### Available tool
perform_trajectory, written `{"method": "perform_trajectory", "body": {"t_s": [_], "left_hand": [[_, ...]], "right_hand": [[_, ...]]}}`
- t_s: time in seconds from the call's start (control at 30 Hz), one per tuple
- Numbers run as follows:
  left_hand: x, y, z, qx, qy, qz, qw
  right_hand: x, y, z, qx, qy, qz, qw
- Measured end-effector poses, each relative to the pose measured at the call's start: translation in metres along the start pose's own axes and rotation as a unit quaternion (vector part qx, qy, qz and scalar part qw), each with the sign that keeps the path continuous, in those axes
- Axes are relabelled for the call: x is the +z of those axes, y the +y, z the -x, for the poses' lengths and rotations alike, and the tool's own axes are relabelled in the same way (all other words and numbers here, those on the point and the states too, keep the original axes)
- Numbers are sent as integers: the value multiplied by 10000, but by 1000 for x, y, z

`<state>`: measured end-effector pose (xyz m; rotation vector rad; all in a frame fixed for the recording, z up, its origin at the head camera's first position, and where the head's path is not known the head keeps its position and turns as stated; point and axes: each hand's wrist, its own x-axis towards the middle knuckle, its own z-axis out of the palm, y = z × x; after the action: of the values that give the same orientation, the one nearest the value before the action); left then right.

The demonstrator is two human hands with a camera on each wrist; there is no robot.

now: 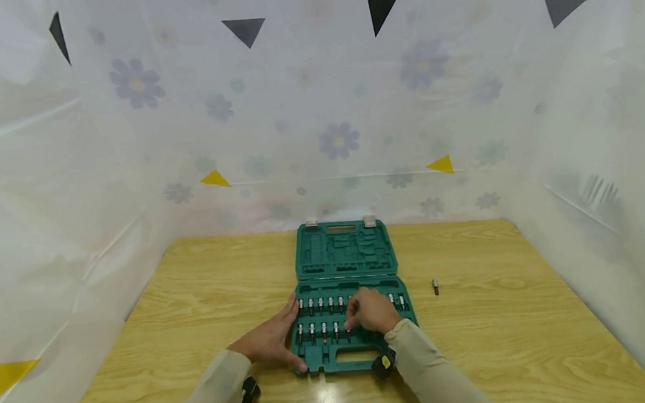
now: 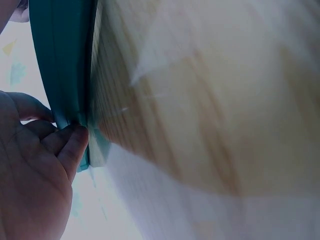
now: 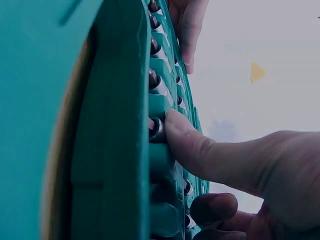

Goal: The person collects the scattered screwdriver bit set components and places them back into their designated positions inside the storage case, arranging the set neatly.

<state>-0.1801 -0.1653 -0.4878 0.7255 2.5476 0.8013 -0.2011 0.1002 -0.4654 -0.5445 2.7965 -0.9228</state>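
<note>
A green tool case (image 1: 313, 359) lies unfolded on the table, its base holding two rows of chrome bit sockets (image 1: 324, 331). My left hand (image 1: 270, 341) rests along the base's left side, thumb at the near corner and fingers farther back. In the left wrist view its fingertips (image 2: 77, 142) touch the case's side wall. Over the base's middle is my right hand (image 1: 374, 311). Its thumb presses on a bit socket (image 3: 158, 130) seated in the near row, as the right wrist view shows; its other visible fingers are bent, apart from the thumb.
One loose bit socket (image 1: 435, 286) lies on the wooden table (image 1: 494, 327), to the right of the case. The moulded lid (image 1: 345, 247) lies open behind the base. Pale flowered sheeting (image 1: 304, 103) encloses the table at the back and both sides.
</note>
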Motion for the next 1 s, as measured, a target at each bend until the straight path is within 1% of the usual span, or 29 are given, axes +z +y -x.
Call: {"method": "perform_trajectory", "body": {"t_s": [0.2, 0.57, 0.83, 1.0], "left_hand": [[-1, 0, 0, 75, 18, -6, 10000], [-1, 1, -1, 3, 34, -48, 10000], [0, 0, -2, -28, 9, -58, 10000], [0, 0, -2, -21, 16, -79, 10000]], "right_hand": [[0, 0, -4, 289, 7, -60, 9996], [-1, 3, -5, 178, 35, -74, 9998], [-1, 2, -4, 131, 39, 82, 9999], [-1, 2, -3, 124, 63, 71, 9999]]}}
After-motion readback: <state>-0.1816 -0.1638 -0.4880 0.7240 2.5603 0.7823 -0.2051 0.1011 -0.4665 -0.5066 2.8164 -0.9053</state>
